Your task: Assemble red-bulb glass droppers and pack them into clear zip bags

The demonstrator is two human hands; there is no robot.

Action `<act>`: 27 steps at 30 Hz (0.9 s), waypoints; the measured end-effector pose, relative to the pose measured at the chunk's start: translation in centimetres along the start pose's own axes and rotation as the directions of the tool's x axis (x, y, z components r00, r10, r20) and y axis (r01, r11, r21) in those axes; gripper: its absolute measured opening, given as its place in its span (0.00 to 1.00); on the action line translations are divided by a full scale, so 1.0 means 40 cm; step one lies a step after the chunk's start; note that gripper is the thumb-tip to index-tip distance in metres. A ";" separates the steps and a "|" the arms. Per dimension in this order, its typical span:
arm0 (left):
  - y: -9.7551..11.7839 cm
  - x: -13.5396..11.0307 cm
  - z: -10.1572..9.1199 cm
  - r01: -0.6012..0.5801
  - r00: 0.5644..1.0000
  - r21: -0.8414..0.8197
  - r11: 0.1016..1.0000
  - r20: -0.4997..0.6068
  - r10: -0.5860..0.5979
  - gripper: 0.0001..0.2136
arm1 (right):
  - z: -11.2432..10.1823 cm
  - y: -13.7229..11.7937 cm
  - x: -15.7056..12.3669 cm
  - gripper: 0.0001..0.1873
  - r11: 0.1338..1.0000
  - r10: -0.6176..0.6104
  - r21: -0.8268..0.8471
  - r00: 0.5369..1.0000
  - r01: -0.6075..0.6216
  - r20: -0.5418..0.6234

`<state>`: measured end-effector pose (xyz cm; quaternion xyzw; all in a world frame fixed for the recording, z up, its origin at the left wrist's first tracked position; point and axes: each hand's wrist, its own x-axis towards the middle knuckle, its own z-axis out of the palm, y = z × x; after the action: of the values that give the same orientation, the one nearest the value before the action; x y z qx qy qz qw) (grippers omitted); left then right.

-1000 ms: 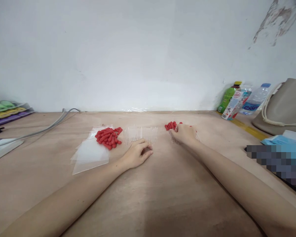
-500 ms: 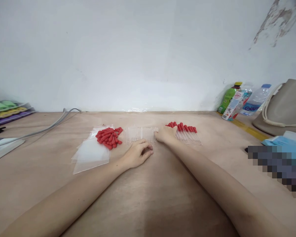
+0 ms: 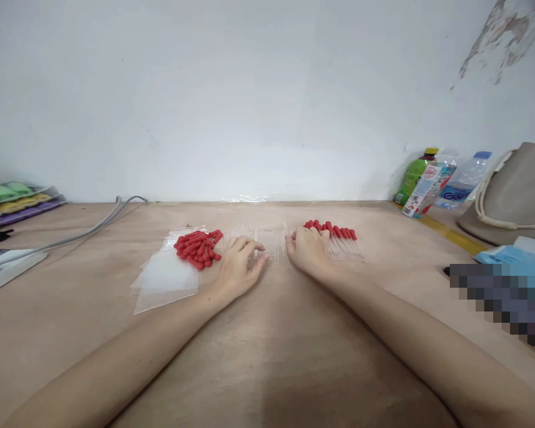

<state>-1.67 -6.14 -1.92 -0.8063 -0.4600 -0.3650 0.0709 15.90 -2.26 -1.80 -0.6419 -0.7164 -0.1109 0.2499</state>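
A thin clear tube point(image 3: 286, 229) sticks up from the closed fingertips of my right hand point(image 3: 311, 249). My left hand point(image 3: 238, 264) rests over the left part of a row of clear tubes point(image 3: 274, 245), its fingers loosely bent and a gap between thumb and forefinger. Left of that hand lies a pile of red rubber bulbs point(image 3: 196, 248), on top of clear plastic bags point(image 3: 167, 279). Just beyond and right of my right hand, droppers point(image 3: 339, 235) lie side by side, red bulbs away from me and clear stems toward me; my hand hides some of them.
Bottles point(image 3: 414, 175) and a carton point(image 3: 428, 190) stand against the wall at right, beside a beige bag point(image 3: 512, 196). A blue packet point(image 3: 512, 255) lies nearer. At left are a grey cable point(image 3: 93, 229), a white box point(image 3: 13, 267) and a tray of coloured items point(image 3: 18, 202).
My left hand has shifted left, closer to the red bulbs. My right hand has moved slightly right and toward me, and a clear tube now stands out from its fingertips.
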 end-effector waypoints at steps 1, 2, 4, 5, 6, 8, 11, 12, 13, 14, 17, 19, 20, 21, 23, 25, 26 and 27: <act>-0.009 0.007 -0.005 0.017 1.000 0.077 0.997 -0.009 -0.017 0.07 | -0.001 0.017 -0.021 0.15 0.999 -0.039 0.010 0.997 0.040 -0.067; -0.021 0.016 -0.013 0.029 1.000 0.152 0.988 0.003 -0.030 0.07 | -0.003 0.036 -0.042 0.14 0.996 -0.078 0.031 0.990 0.082 -0.117; -0.053 0.043 -0.031 0.051 0.997 0.282 0.958 0.045 -0.067 0.08 | -0.006 0.073 -0.080 0.13 0.985 -0.144 0.062 0.972 0.158 -0.188; -0.072 0.061 -0.042 0.074 0.993 0.330 0.941 0.067 -0.101 0.09 | -0.008 0.090 -0.095 0.13 0.978 -0.177 0.073 0.963 0.195 -0.203; -0.093 0.081 -0.052 0.094 0.985 0.372 0.924 0.103 -0.142 0.10 | -0.011 0.103 -0.107 0.12 0.972 -0.195 0.087 0.958 0.217 -0.212; -0.138 0.126 -0.069 0.182 0.942 0.467 0.865 0.171 -0.290 0.11 | -0.017 0.118 -0.121 0.11 0.964 -0.216 0.111 0.954 0.243 -0.210; -0.198 0.187 -0.075 0.284 0.841 0.525 0.803 0.266 -0.471 0.10 | -0.023 0.118 -0.122 0.10 0.958 -0.223 0.138 0.956 0.251 -0.190; -0.214 0.202 -0.071 0.300 0.815 0.527 0.795 0.291 -0.501 0.08 | -0.024 0.116 -0.120 0.09 0.957 -0.223 0.145 0.958 0.251 -0.182; -0.226 0.215 -0.067 0.313 0.792 0.526 0.790 0.314 -0.523 0.06 | -0.024 0.113 -0.118 0.09 0.956 -0.222 0.152 0.959 0.249 -0.174; -0.236 0.225 -0.061 0.326 0.770 0.526 0.785 0.334 -0.543 0.05 | -0.024 0.110 -0.116 0.09 0.955 -0.222 0.161 0.961 0.248 -0.165; -0.251 0.241 -0.043 0.373 0.710 0.524 0.766 0.370 -0.599 0.04 | -0.025 0.106 -0.114 0.09 0.953 -0.220 0.179 0.964 0.245 -0.146; -0.255 0.244 -0.038 0.408 0.683 0.508 0.759 0.382 -0.623 0.06 | -0.026 0.106 -0.114 0.09 0.951 -0.226 0.185 0.964 0.250 -0.138; -0.257 0.243 -0.037 0.424 0.678 0.491 0.761 0.385 -0.626 0.07 | -0.026 0.106 -0.114 0.09 0.950 -0.228 0.186 0.964 0.251 -0.135; -0.259 0.241 -0.039 0.439 0.680 0.468 0.767 0.386 -0.624 0.07 | -0.026 0.106 -0.115 0.09 0.950 -0.227 0.187 0.965 0.250 -0.133; -0.262 0.233 -0.046 0.465 0.697 0.406 0.787 0.380 -0.608 0.07 | -0.027 0.106 -0.115 0.09 0.951 -0.227 0.187 0.966 0.248 -0.125; -0.262 0.221 -0.056 0.488 0.722 0.331 0.808 0.367 -0.586 0.07 | -0.026 0.106 -0.115 0.10 0.951 -0.228 0.185 0.966 0.247 -0.120; -0.261 0.215 -0.061 0.498 0.734 0.290 0.817 0.360 -0.576 0.08 | -0.025 0.106 -0.115 0.10 0.952 -0.228 0.183 0.966 0.247 -0.118; -0.258 0.210 -0.065 0.509 0.746 0.247 0.824 0.352 -0.566 0.08 | -0.025 0.107 -0.115 0.10 0.952 -0.229 0.181 0.966 0.248 -0.118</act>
<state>-8.62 4.33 3.18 -0.6904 -0.7007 -0.1604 -0.0811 20.52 -6.05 -3.95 -0.5170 -0.7834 -0.1002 0.3300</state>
